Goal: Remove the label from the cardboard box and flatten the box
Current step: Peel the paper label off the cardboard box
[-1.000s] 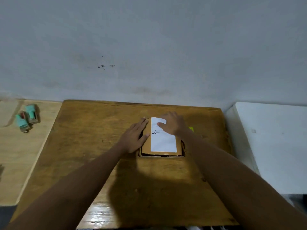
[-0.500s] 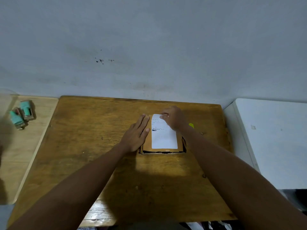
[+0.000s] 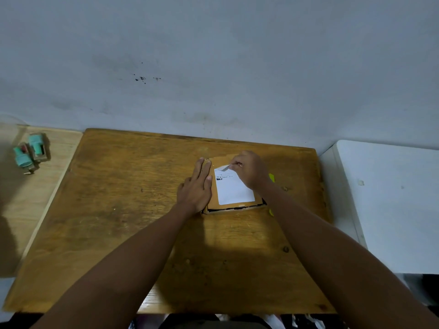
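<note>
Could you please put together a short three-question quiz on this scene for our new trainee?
1. True or false: the white label has already come fully off the cardboard box.
2. Which hand pinches the label's lifted far corner? A) left hand B) right hand C) neither
3. Fill in: the left hand lies flat with open fingers on the box's ____ side.

Key
1. False: only the far corner is peeled up; the rest is stuck down.
2. B: the right hand grips that corner.
3. Left, holding the box on the wooden table.
</note>
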